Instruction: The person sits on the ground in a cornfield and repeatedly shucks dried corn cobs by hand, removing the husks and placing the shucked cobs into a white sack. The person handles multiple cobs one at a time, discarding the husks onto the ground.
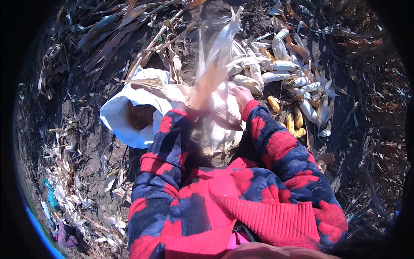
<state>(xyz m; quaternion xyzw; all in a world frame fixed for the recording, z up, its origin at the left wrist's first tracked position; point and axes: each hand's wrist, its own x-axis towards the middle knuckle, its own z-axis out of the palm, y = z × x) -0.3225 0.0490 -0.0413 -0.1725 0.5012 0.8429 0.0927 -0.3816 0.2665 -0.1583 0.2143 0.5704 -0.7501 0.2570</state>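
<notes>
Pale dry corn husks lie between my two hands in front of my body, and long loose husk leaves rise above them. My right hand grips the right side of this bundle; whether a cob is inside cannot be seen. My left hand is mostly hidden by husk leaves and blur at the bundle's left side. Just left of it, a white woven sack stands with its mouth open, and a dry husk leaf lies across its top.
A heap of corn ears in husks lies at the upper right. Several bare yellow corn cobs are on the soil below it. Dry stalks lie at the upper left, and discarded husks are scattered at the lower left.
</notes>
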